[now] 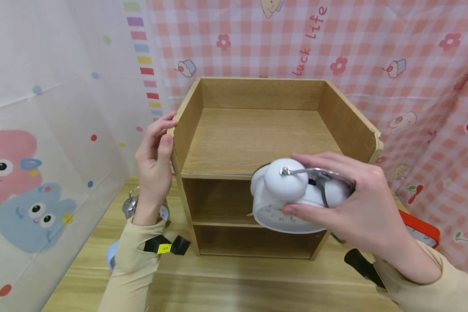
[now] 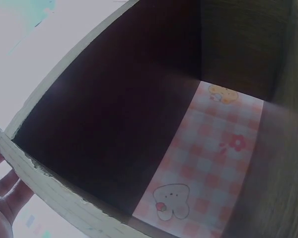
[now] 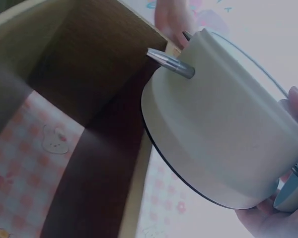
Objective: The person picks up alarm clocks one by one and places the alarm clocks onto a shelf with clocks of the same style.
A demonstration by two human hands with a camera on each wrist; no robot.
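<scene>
In the head view my right hand [image 1: 368, 208] grips a white twin-bell alarm clock [image 1: 282, 210], thumb at its face and fingers over the bells and handle. The clock is tilted with its dial turned down towards me, in front of the shelf's upper board. Its silver feet [image 3: 171, 63] point towards the shelf in the right wrist view. My left hand [image 1: 156, 162] touches the outer left side of the wooden shelf [image 1: 257, 134], fingertips and thumb at the panel's edge. In the left wrist view its fingers [image 2: 17, 196] lie outside that panel.
Behind my left wrist stands a silver alarm clock [image 1: 130, 206], with a light-blue object [image 1: 112, 255] partly hidden by the sleeve. A red-framed clock [image 1: 421, 227] sits right of the shelf. Patterned cloth [image 1: 257, 39] hangs behind the wooden table [image 1: 234, 281].
</scene>
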